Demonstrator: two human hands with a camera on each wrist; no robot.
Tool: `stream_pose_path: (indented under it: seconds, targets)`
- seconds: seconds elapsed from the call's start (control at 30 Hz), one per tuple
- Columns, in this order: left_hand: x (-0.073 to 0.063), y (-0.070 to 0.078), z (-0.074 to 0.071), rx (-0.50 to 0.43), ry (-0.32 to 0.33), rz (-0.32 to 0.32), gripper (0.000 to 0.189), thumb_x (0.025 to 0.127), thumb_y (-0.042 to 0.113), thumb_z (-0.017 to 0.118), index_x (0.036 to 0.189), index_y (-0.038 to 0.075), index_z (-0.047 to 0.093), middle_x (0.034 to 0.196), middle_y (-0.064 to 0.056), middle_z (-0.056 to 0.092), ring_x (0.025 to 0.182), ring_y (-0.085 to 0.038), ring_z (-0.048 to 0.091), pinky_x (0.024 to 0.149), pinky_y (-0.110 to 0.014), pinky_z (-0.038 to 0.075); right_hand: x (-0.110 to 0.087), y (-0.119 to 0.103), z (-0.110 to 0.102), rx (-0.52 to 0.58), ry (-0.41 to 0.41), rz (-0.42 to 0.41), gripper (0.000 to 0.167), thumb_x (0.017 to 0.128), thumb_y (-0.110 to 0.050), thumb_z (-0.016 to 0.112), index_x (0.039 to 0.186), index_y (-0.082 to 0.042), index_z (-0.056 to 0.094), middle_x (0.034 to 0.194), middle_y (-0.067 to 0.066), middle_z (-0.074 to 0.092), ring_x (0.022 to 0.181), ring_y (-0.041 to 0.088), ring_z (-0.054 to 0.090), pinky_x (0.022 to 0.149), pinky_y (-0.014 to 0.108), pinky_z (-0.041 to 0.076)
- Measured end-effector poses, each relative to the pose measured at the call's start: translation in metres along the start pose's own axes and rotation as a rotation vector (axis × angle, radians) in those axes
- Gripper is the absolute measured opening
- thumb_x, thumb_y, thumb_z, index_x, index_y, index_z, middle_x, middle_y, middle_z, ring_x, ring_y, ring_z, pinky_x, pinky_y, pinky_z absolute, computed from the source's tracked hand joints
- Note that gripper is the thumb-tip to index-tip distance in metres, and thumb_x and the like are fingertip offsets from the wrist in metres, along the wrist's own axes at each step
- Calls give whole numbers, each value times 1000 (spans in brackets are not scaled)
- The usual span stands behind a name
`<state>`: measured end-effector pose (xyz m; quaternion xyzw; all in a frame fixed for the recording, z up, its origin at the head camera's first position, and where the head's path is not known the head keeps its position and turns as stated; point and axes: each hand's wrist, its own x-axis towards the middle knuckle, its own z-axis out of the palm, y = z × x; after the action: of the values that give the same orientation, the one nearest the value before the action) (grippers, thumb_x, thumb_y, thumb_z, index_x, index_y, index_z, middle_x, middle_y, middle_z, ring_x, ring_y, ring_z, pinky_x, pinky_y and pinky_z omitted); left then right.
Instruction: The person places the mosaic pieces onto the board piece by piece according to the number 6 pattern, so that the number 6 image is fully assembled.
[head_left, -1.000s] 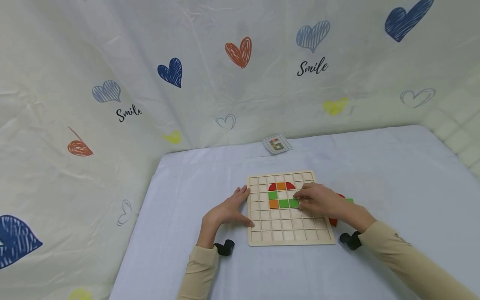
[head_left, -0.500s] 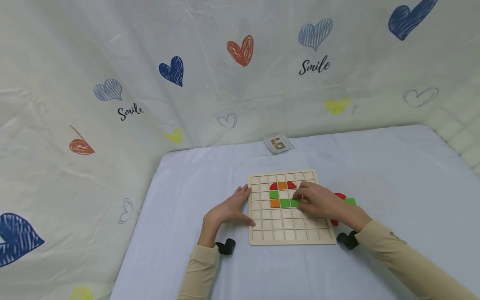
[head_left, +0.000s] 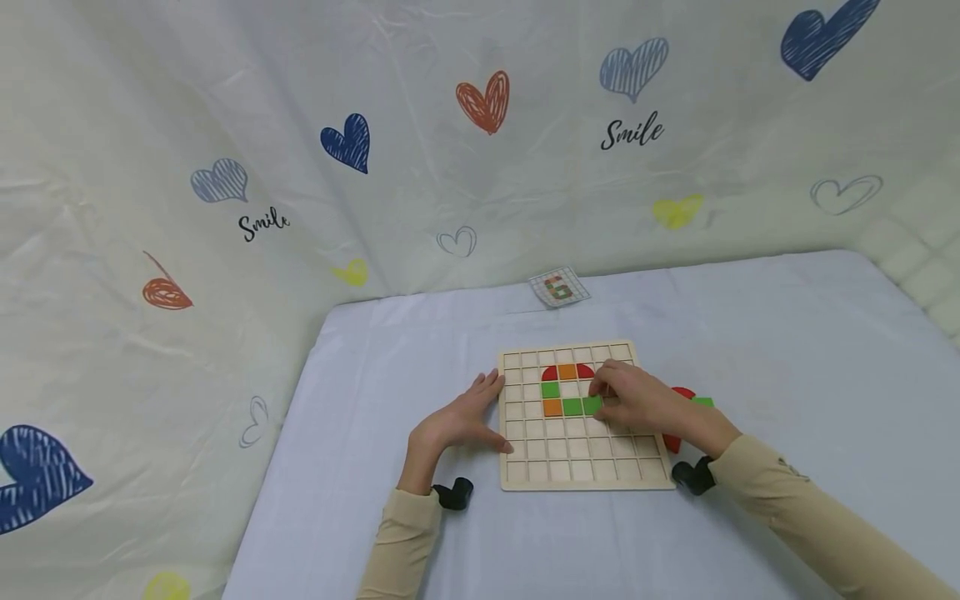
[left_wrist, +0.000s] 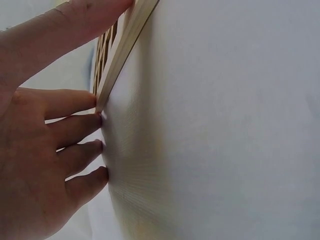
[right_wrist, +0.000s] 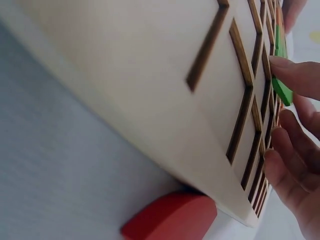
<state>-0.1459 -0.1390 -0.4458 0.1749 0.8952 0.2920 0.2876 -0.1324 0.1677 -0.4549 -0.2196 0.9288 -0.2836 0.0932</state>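
A wooden grid board [head_left: 551, 472] lies on the table, bearing red, orange and green tiles in its upper middle. My right hand [head_left: 641, 398] is over the board's right half, thumb and fingers pinching a green tile [head_left: 592, 406] at the right end of the lower tile row. In the right wrist view, the thumb lies against this green tile [right_wrist: 283, 91], which looks slightly tilted. My left hand [head_left: 459, 422] rests at the board's left edge with fingers spread. From the left wrist, the thumb [left_wrist: 65, 30] reaches over the board's rim, and the other fingertips touch near its corner.
Loose red pieces [head_left: 672, 442] and a green piece [head_left: 702, 402] lie right of the board, partly hidden by the right forearm. A small pattern card [head_left: 559, 287] lies at the table's back edge, before a curtain printed with hearts [head_left: 483, 102].
Both hands stay nearly in place, the right one still at the same green tile. The head view has shifted slightly.
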Motion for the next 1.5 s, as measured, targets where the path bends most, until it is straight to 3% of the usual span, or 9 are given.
stream_pose_path:
  seconds: [0.3, 0.57, 0.73, 0.9, 1.13, 1.5]
  targets:
    - [-1, 0, 0, -7, -1, 6, 115, 78, 26, 91, 166, 10, 19, 174, -3, 9, 162, -24, 0, 129, -52, 15, 0, 3, 1, 113, -5, -68, 20, 87, -2, 77, 98, -9, 61, 85, -3, 61, 78, 11, 52, 69, 23, 48]
    - [0, 0, 1, -9, 2, 5, 115, 78, 28, 91, 166, 13, 19, 174, 0, 9, 162, -22, 1, 129, -51, 16, -2, 6, 0, 69, 40, -220, 21, 90, 0, 75, 109, -9, 74, 90, -3, 69, 76, 5, 51, 67, 23, 47]
    - [1, 0, 1, 1, -3, 5, 115, 78, 28, 91, 166, 13, 19, 174, 0, 8, 162, -22, 1, 129, -51, 16, -5, 7, -2, 72, 63, -260, 20, 90, 1, 75, 107, -8, 77, 95, 1, 73, 78, 5, 53, 68, 23, 48]
    - [1, -1, 1, 13, -3, 5, 115, 78, 29, 91, 166, 13, 19, 174, 0, 8, 162, -22, 1, 129, -50, 16, -10, 7, -4, 92, 57, -253, 20, 90, 2, 74, 107, -8, 77, 101, 2, 76, 83, 6, 59, 72, 24, 53]
    - [1, -2, 1, 27, 3, 4, 115, 78, 29, 91, 166, 13, 19, 174, 0, 9, 162, -23, 1, 129, -50, 16, -13, 7, -2, 132, -7, -228, 18, 89, -1, 76, 106, -9, 77, 93, -1, 74, 74, 2, 52, 67, 21, 51]
    - [1, -2, 1, 30, 1, 1, 115, 79, 30, 91, 166, 14, 19, 174, 1, 9, 162, -22, 1, 129, -51, 16, -12, 2, 0, 103, -44, -187, 9, 90, -6, 78, 98, -11, 77, 91, -6, 72, 78, 3, 56, 74, 22, 55]
